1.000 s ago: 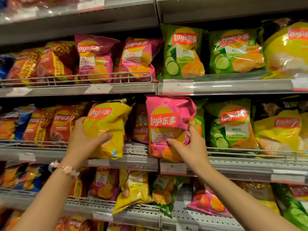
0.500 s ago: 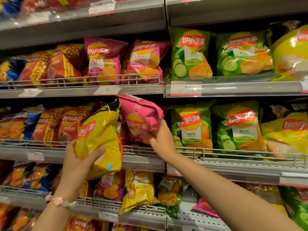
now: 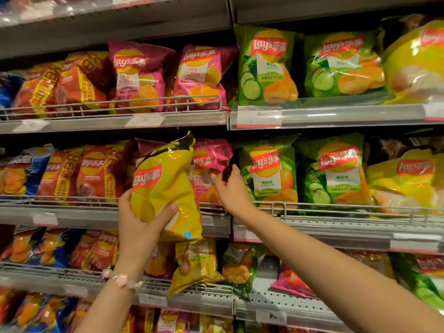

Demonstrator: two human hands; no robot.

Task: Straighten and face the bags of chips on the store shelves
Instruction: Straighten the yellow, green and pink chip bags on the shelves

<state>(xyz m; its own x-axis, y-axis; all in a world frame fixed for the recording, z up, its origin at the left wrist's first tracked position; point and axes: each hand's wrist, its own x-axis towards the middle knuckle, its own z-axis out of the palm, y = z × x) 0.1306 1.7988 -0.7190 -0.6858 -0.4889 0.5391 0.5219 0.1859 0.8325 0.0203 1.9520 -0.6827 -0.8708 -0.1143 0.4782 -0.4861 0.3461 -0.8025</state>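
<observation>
At the middle shelf [image 3: 312, 221] my left hand [image 3: 141, 222] grips the yellow bag [image 3: 165, 186]; right hand [image 3: 231, 188], fingers relaxed, touches the pink bag [image 3: 209, 162]. Light, crinkly, slippery: hold low.

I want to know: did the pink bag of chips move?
Yes. The pink bag went left, from in front of the green bags onto the shelf behind the yellow bag.
</observation>
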